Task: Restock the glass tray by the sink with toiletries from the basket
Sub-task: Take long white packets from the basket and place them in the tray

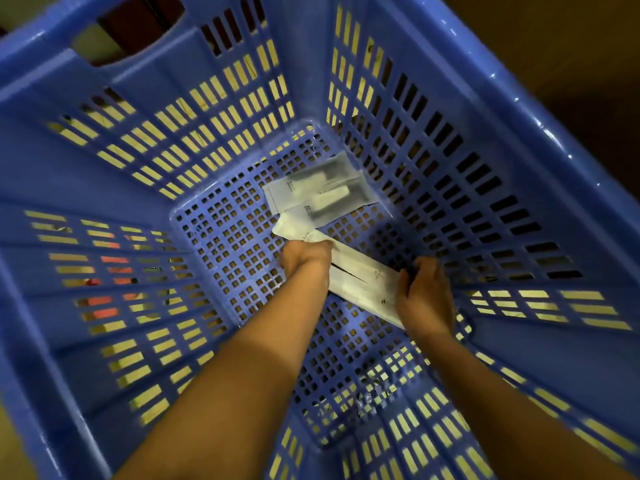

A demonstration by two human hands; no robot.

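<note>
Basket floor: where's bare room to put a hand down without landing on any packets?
The widest bare patch of the basket floor lies left of the left hand, out to the left wall. A narrower strip runs between the forearms. Crowded: grey sachets toward the far right corner, and white packets lying between that hand and the right hand.
</note>
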